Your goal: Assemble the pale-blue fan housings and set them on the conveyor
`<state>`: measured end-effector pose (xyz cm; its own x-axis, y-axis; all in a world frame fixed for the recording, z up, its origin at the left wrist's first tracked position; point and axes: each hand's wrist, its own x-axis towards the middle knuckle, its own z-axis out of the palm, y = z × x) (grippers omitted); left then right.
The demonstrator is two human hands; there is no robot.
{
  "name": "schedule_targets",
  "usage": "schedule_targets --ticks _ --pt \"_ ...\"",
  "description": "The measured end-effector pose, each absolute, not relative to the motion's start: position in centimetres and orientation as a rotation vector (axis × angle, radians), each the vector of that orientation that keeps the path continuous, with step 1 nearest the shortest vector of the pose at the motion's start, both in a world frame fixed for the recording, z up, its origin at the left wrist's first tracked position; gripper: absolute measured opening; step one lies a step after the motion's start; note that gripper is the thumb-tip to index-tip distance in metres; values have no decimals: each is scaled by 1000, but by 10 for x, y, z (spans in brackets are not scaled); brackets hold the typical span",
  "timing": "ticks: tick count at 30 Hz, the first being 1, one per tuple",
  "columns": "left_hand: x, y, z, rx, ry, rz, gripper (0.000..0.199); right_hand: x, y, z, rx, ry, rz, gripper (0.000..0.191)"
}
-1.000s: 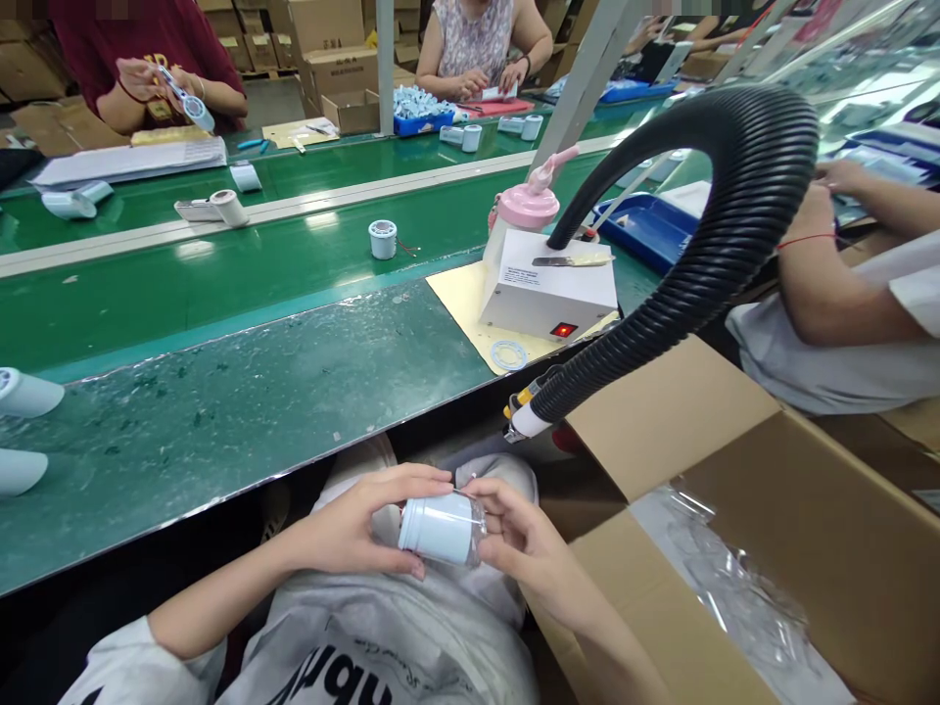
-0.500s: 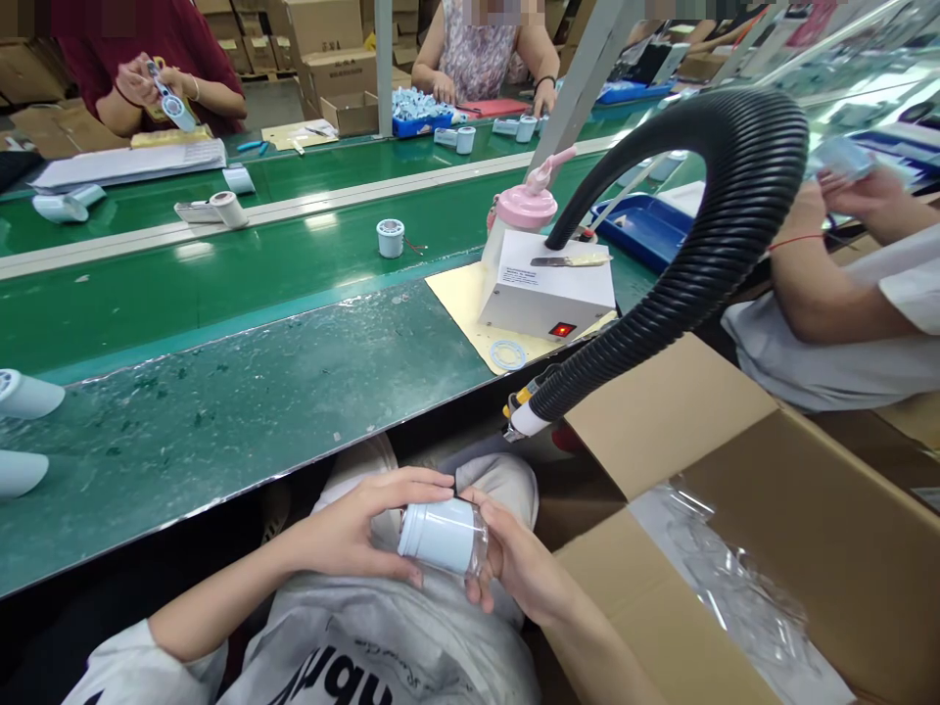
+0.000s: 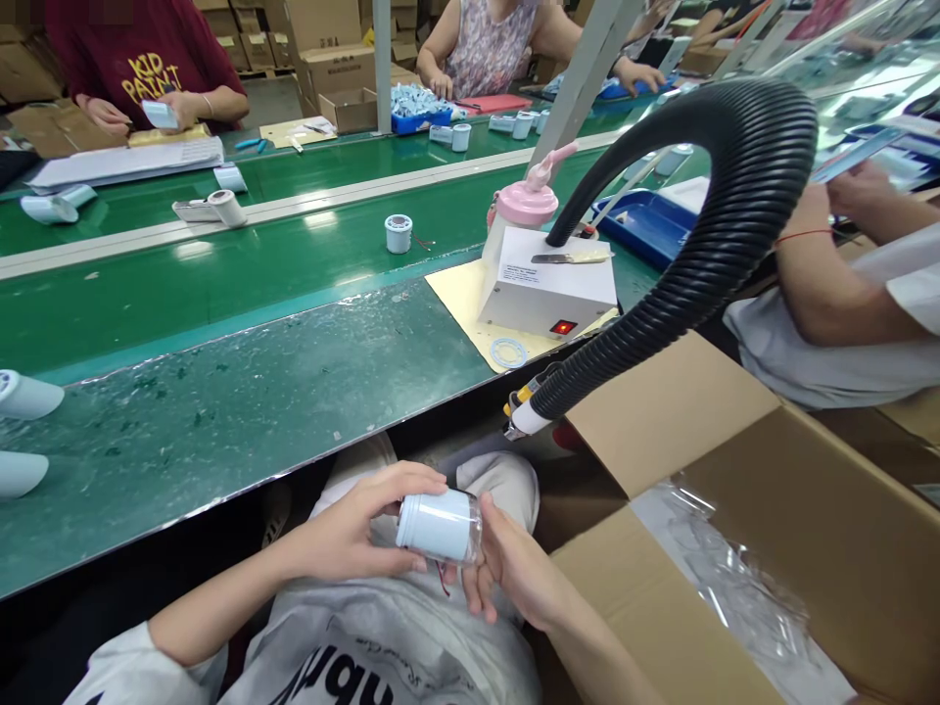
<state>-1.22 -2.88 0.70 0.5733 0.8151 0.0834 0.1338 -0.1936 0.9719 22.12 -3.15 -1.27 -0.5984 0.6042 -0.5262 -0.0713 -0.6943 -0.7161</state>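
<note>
1. Item in hand: a pale blue cylinder [image 3: 439, 525], held in the lap below the near edge of the green bench [image 3: 220, 411]. A clear sleeve or cap shows at its right end; whether this is film or rigid plastic cannot be told.
2. Left hand [image 3: 352, 529]: curled around the cylinder's left end, thumb below, fingers [image 3: 411, 477] arched over the top. A closed hold on the item.
3. Right hand [image 3: 506, 568]: palm cupped against the clear right end, fingers part-spread and touching it, supporting more than clamping.
4. Orientation: the long axis lies nearly level, running left to right across the lap, with the right end dipping slightly. The closed blue end faces left and toward the camera; the clear end points right into the right palm.
5. Progress, as a judgement: the piece is out of the open cardboard carton [image 3: 734, 548] at the right and is being handled at its clear end; nothing yet sits on the bench directly ahead, so the work on this piece looks to be at an early or middle stage. A thin red strand [image 3: 443, 578] hangs under the item; its purpose is unclear.
6. Surroundings: a black ribbed hose [image 3: 734, 196] arcs over a white box unit [image 3: 550, 284] with a red switch, a pink-topped dispenser [image 3: 525, 206] behind it. Two white cylinders [image 3: 25, 397] lie at the bench's left edge.
7. Others present: a seated person's arm [image 3: 829, 284] at the right; two more people work across the far belt.
</note>
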Motion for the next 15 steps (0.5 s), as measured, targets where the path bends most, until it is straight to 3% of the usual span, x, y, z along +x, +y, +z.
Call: schedule_targets --ticks 4,5,7,9,12,15 --pt "-10 -32 12 1404 886 704 63 229 -35 -10 -1137 -1461 1594 22" --pt "-9 -33 12 1351 890 694 63 231 -35 -10 -1081 -1585 1402 22" --pt "-8 -35 11 1275 886 693 64 235 -34 -12 -895 -1804 1085 52" --pt "-8 -36 8 1239 880 700 65 237 -32 -14 -704 -1963 897 69" --pt "-9 -37 5 1228 895 699 69 239 -30 -16 -582 -2050 823 68" --pt "-10 -34 9 1304 897 668 74 240 -30 -15 -662 -1980 963 58"
